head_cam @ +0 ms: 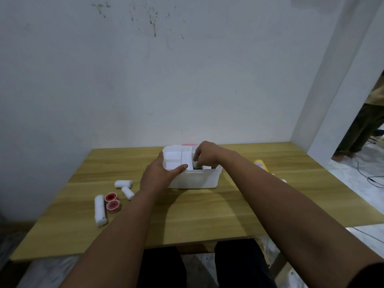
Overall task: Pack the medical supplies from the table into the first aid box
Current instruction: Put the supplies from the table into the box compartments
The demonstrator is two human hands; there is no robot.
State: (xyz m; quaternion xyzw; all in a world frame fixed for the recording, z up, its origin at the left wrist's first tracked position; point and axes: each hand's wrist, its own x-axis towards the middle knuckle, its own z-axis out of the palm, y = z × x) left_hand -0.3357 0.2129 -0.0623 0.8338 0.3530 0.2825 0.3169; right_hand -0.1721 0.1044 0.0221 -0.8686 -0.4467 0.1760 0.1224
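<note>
The white first aid box (199, 179) stands open at the middle of the wooden table (207, 215). My left hand (160, 173) grips its left wall, thumb over the rim. Reaching down into the box, my right hand (205, 155) has its fingers closed on a small dark green item (197, 166) that is mostly hidden. White packets (176, 156) fill the box's left compartments. On the table to the left lie three white bandage rolls (123, 183) (128, 192) (100, 210) and two red tape rolls (110, 197) (113, 205).
A yellow bottle (262, 165) lies on the table right of my right forearm. A white wall rises just behind the table. At the far right, on the tiled floor, stand a person's legs (357, 132) beside black cables (372, 179).
</note>
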